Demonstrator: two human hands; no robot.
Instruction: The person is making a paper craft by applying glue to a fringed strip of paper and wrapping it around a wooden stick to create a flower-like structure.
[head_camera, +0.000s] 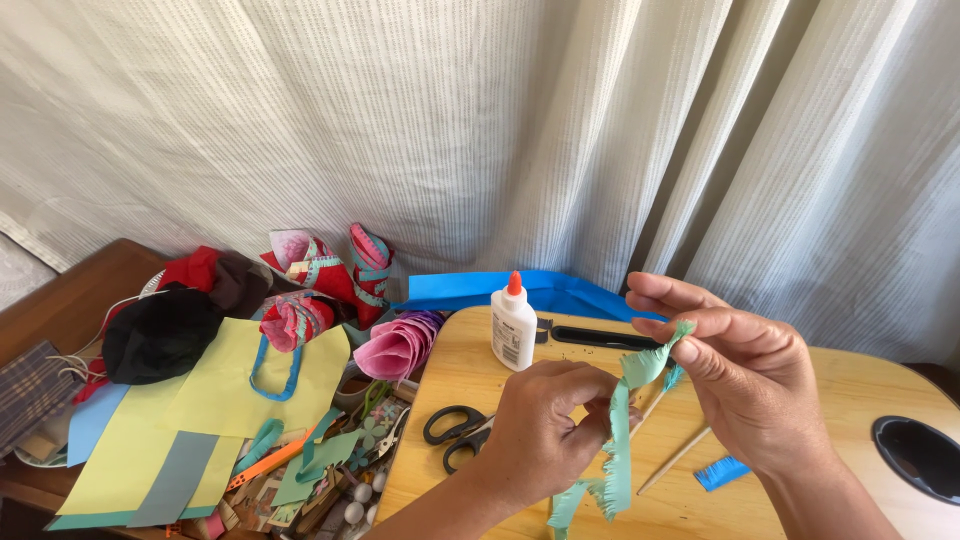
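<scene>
Both hands pinching the fringed teal paper strip (622, 440) above the desk's (850, 400) front edge: left hand (540, 430) mid-strip, right hand (745, 385) at top end. Scissors (455, 432) and glue bottle (513, 325) sit left.

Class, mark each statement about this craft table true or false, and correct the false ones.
1. Both hands hold a fringed green paper strip. True.
2. The scissors are in the right hand. False: they lie on the wooden board, near the left hand.
3. The glue bottle stands upright. True.
4. The glue bottle's cap is blue. False: it is orange.
5. A curtain hangs behind the table. True.
</scene>
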